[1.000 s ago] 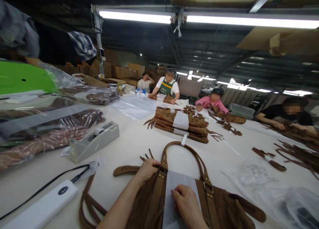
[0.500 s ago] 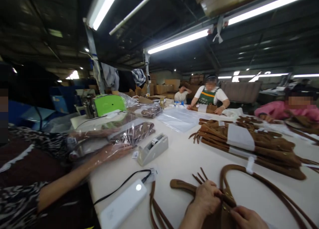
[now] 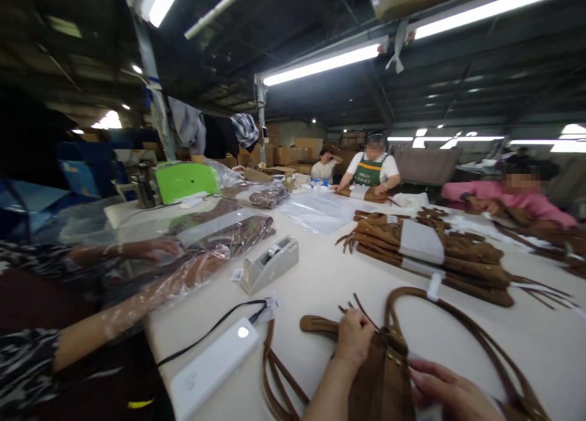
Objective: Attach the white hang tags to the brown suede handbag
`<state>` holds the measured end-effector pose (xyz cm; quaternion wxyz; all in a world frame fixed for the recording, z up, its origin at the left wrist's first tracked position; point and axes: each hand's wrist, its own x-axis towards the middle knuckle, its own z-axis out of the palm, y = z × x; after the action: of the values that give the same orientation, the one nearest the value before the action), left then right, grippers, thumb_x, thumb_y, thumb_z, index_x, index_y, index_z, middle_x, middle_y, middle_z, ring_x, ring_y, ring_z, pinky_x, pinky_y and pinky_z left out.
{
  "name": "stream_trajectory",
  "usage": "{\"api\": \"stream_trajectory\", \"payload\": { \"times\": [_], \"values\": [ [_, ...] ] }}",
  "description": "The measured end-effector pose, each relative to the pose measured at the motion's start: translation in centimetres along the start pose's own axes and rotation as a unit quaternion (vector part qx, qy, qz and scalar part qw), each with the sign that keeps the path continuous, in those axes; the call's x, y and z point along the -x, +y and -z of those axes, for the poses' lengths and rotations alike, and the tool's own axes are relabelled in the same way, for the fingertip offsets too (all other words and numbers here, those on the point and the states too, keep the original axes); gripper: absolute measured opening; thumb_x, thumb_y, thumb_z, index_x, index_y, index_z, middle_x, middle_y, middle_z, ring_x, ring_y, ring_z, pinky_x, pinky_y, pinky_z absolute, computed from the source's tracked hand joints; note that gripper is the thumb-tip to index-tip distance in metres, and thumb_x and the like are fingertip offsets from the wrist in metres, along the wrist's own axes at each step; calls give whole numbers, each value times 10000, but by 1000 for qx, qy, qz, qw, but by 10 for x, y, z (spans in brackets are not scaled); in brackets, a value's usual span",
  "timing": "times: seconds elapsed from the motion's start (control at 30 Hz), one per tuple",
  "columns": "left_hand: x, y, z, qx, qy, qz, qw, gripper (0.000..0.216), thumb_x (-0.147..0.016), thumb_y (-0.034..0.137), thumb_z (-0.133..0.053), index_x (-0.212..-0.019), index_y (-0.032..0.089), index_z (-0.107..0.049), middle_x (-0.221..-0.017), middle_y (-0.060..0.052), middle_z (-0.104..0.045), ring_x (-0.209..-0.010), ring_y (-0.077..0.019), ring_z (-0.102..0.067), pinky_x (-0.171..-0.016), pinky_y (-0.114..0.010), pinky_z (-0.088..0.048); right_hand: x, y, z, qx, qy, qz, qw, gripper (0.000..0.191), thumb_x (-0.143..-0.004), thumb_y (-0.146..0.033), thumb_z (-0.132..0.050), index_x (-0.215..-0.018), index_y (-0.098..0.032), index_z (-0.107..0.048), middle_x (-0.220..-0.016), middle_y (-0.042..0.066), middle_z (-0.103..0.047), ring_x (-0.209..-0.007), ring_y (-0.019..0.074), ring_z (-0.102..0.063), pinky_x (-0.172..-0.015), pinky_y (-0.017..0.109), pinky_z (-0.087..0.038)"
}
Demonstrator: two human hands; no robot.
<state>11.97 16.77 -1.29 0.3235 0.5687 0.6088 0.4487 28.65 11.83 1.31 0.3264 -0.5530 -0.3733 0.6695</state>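
A brown bag [image 3: 378,378], soft and leather-like, lies on the table at the bottom of the view, with gold-coloured studs near its top. Its long strap [image 3: 476,329] loops out to the right, with a white wrap around part of it. My left hand [image 3: 354,338] is closed on the bag's upper left edge, near thin brown cords. At the bag's right edge is my right hand [image 3: 442,387], its fingers stretched and slightly apart. Something whitish shows by those fingertips and below the hand, too blurred to name.
A grey tape dispenser [image 3: 270,265] and a white power bank-like box [image 3: 215,372] with a black cable sit left of the bag. Stacked brown bags [image 3: 462,253] lie beyond it. A co-worker's arm [image 3: 132,311] handles a plastic-wrapped bag [image 3: 238,232]; other people sit farther back.
The view has shifted a little. My right hand's fingers have moved from the studded front of the bag to its right edge. The co-worker's second hand now shows over the plastic.
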Motion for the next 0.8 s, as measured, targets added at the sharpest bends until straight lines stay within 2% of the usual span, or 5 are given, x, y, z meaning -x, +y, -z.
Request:
{"api": "stream_trajectory", "payload": {
  "times": [0.1, 0.17, 0.33, 0.57, 0.8],
  "values": [
    [-2, 0, 4, 51, 6, -15, 999, 91, -655, 181, -471, -609, 163, -547, -648, -18, -545, -677, -159, -501, -695, -292, -386, 28, -15, -11, 9, 37, 32, 999, 407, -587, -435, -620, -914, -194, -602, -721, 53, -643, -663, 172, -562, -614, 281, -371],
    [-5, -2, 4, 90, -1, -24, 996, 81, -655, 210, -475, -619, 166, -532, -654, -8, -536, -673, -154, -502, -695, -287, -387, 38, -21, -17, -19, 15, 40, 999, 389, -661, -493, -553, -870, -168, -599, -728, 45, -639, -667, 159, -553, -609, 258, -368],
    [-4, 5, 5, 174, -37, -17, 984, 114, -640, 265, -492, -621, 154, -499, -777, -37, -597, -562, -117, -528, -582, -252, -411, 38, -17, -15, -69, -22, 82, 994, 254, -586, -356, -687, -665, -140, -578, -600, -11, -577, -551, 94, -488, -563, 212, -355],
    [6, 20, 9, 196, -105, -25, 975, 122, -673, 251, -488, -702, 145, -541, -490, 22, -553, -490, -109, -508, -527, -211, -376, 25, -3, -11, 47, 35, 154, 986, 266, -544, -278, -673, -754, -148, -572, -549, -44, -535, -514, 87, -440, -509, 199, -314],
    [9, 23, 2, 154, -145, -75, 974, 111, -676, 255, -494, -666, 148, -522, -567, 30, -515, -509, -98, -460, -516, -212, -353, -4, 19, 0, 250, 115, 268, 923, 213, -738, -379, -503, -713, -189, -596, -653, 4, -603, -638, 155, -535, -594, 230, -405]
  ]
}}
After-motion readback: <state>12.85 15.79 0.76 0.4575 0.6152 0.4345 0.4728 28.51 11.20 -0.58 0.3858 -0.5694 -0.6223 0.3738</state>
